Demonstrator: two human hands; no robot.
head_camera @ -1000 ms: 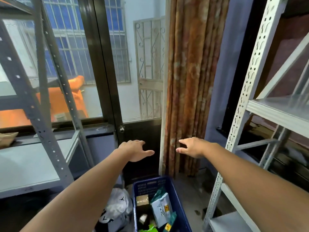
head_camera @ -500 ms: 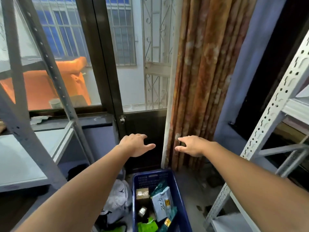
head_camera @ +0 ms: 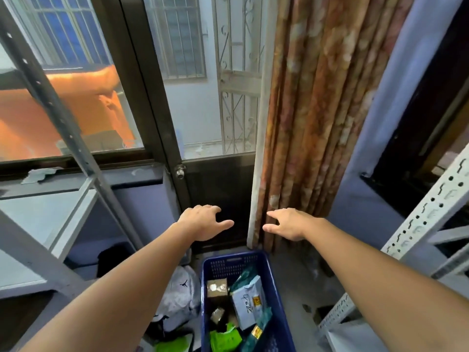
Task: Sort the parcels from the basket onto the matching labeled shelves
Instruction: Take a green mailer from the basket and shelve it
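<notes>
Both hands, left hand and right hand, hover empty with fingers loosely spread above the blue basket; lower 1 hand onto the white parcel on top.

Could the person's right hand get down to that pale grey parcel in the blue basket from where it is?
Probably yes: the right hand hangs empty above the basket, and the grey parcel lies on top, uncovered.
</notes>
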